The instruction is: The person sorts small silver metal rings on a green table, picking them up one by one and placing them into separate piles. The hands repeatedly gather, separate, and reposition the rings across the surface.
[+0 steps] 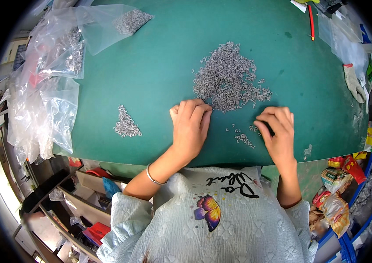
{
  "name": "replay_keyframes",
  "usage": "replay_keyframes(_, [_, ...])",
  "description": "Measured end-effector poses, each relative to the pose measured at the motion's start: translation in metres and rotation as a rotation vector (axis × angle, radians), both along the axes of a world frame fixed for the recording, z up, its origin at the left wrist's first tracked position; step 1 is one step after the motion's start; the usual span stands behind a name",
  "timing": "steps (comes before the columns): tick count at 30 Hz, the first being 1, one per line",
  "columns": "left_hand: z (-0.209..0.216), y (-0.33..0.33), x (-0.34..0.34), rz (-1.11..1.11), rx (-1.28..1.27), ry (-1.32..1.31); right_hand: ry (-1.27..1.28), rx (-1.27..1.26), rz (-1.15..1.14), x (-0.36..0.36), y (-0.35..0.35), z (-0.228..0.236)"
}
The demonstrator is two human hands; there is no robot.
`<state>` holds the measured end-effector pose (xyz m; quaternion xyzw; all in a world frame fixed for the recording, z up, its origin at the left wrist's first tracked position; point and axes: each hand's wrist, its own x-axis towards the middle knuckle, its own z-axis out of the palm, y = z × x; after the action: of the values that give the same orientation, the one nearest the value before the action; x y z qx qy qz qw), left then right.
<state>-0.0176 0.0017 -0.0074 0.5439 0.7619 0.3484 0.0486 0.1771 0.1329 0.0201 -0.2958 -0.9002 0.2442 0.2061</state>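
Both hands (190, 127) flat by clips (230, 79).

A busy workroom around a green worktop (151, 79)

Bright light comes in at the left edge. Brown shelves (63, 206) stand low on the left with red and blue bits inside. Blue crates (348, 239) with colourful packets sit on the right.

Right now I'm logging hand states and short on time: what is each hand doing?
Left hand: palm down, fingers together at the edge of the big pile of small metal rings; holding nothing visible.
Right hand: fingers curled over loose rings; grip cannot be told.
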Motion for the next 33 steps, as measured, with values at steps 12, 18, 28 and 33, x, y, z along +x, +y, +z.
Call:
replay_keyframes(12, [0.004, -0.003, 0.008, -0.105, 0.101, -0.173, -0.054, 0.051, -0.068, -0.011, 0.000, -0.006])
replay_keyframes(18, [0.007, -0.005, 0.021, -0.166, 0.006, -0.351, -0.048, 0.003, -0.116, -0.009, 0.002, -0.011])
replay_keyframes(28, [0.000, -0.004, 0.029, -0.150, -0.015, -0.211, 0.035, -0.179, -0.034, -0.005, -0.004, -0.006])
replay_keyframes(33, [0.006, -0.006, 0.027, -0.229, -0.064, -0.220, -0.027, 0.101, -0.160, -0.023, 0.003, -0.012])
